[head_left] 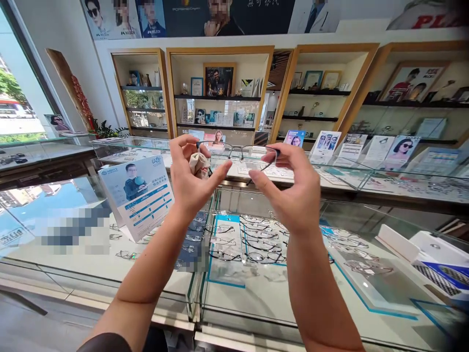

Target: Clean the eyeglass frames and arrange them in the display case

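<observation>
A pair of thin dark-rimmed eyeglasses is held up level in front of me, above the glass counter. My left hand has its fingers at the left end of the frame, thumb pointing inward below the lens. A crumpled pale cloth with red print shows within the curl of the same hand. My right hand pinches the other end of the eyeglasses, its thumb and forefinger near the right temple arm. Whether the temple arms are fully unfolded is hard to see.
Below my hands, a glass display case holds several rows of eyeglasses. A folded card sign stands on the left. An open white box is at the right. Behind are another glass counter and wooden-framed shelves.
</observation>
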Tool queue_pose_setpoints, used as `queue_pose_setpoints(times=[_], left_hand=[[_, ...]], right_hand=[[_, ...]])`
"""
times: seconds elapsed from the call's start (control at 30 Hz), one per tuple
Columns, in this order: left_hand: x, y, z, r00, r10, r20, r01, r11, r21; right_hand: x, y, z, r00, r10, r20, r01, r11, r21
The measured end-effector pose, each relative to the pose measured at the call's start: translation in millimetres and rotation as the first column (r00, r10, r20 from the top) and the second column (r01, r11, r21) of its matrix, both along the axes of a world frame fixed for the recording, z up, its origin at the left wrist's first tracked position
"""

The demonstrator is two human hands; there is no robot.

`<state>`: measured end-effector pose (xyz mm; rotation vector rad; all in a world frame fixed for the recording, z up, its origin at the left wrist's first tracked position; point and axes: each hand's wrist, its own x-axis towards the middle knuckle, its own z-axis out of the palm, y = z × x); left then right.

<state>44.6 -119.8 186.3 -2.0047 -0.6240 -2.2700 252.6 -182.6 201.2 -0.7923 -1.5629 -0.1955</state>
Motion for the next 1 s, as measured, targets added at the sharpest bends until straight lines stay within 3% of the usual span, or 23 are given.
queue_pose_setpoints(times=[0.07, 0.2, 0.37, 0.6, 1.0], left_hand=[[5, -12, 5.9, 1.0, -0.002, 0.015, 0.002, 1.0, 0.004], [10, -23, 2.1, 0.998, -0.013, 0.057, 0.013, 1.0, -0.011], [12, -23, -2.8, 0.996, 0.066, 0.061, -0.063, 0.997, -0.047], [13, -16, -8.2, 0.988, 0.153, 0.033, -0.15, 0.985, -0.081], [12, -17, -7.8, 0.991, 0.126, -0.047, -0.131, 0.982, -0.138]], right_hand=[[0, -12, 3.4, 1.0, -0.031, 0.001, 0.031, 1.0, 0.006], [3, -18, -0.9, 0.998, -0.062, 0.021, 0.062, 0.997, -0.038], [7, -12, -4.8, 0.996, -0.092, 0.017, 0.094, 0.99, -0.108], [7, -11, -6.7, 0.998, -0.047, -0.046, 0.04, 0.99, -0.139], [13, -6, -10.6, 0.993, -0.118, -0.025, 0.114, 0.986, -0.118]])
